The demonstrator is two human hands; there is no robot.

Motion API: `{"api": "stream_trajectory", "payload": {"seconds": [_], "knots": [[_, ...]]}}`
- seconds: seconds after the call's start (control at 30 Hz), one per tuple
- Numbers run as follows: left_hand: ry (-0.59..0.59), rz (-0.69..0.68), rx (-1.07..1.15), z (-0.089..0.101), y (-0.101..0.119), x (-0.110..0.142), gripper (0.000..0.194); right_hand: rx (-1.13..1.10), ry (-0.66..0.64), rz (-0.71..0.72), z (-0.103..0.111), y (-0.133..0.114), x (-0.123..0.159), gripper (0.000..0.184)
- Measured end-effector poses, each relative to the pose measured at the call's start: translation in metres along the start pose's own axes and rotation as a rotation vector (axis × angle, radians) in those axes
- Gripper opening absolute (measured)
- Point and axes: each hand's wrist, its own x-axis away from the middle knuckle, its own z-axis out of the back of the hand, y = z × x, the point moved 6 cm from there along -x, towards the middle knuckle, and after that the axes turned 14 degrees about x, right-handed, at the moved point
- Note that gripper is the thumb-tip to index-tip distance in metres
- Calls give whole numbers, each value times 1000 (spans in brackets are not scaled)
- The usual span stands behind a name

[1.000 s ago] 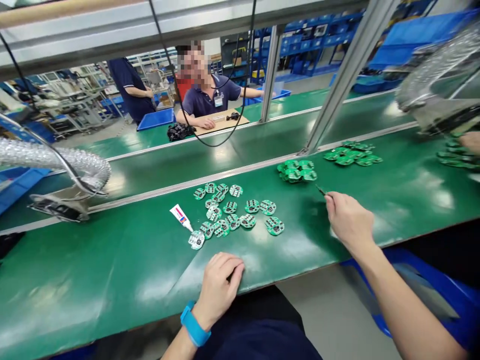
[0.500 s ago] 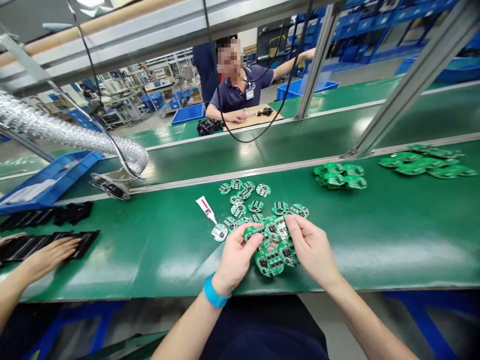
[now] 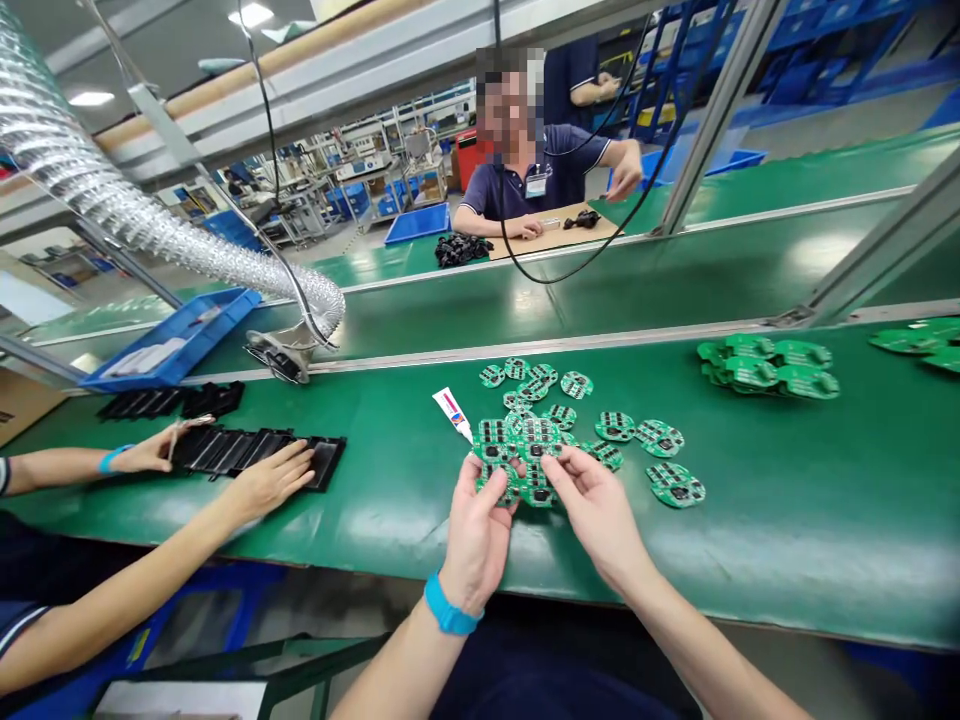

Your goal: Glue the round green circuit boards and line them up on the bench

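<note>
Green circuit boards (image 3: 538,434) sit pinched in the partly closed left hand (image 3: 478,530) and right hand (image 3: 602,508), near a tube (image 3: 452,412).

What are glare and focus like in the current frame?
Head view: pale glare on the green worktop toward its front edge; head view: the ceiling light burns out to white; head view: dark components show on the held circuit boards, but small print on the white tube isn't legible; head view: the blue shelves look soft.
</note>
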Motion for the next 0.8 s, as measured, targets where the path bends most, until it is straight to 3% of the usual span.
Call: {"api": "stream_trajectory", "payload": {"seconds": [0.07, 0.2, 0.23, 0.3, 0.37, 0.5, 0.57, 0.7, 0.8], "knots": [[-51, -47, -151, 0, 7, 3, 39, 92, -38, 57, -1, 0, 1, 39], [-92, -335, -566, 0, 43, 5, 62, 329, -187, 187, 2, -9, 2, 35], [-143, -333, -650, -2, 48, 5, 59, 367, -246, 220, 1, -12, 3, 33], [-271, -179, -747, -6, 49, 2, 40, 396, -331, 255, -2, -18, 4, 32], [-292, -34, -716, -5, 48, 2, 29, 345, -314, 218, -2, -21, 2, 34], [-113, -53, -431, 6, 47, 5, 35, 139, -247, 71, -4, -11, 3, 53], [-125, -39, -373, 6, 40, 8, 38, 86, -286, -3, -12, 1, 8, 55], [-198, -41, -425, -1, 33, 10, 36, -34, -258, -136, -25, 18, 18, 49], [-148, -115, -516, -2, 33, 7, 31, -127, -221, -166, -33, 15, 17, 46]]}}
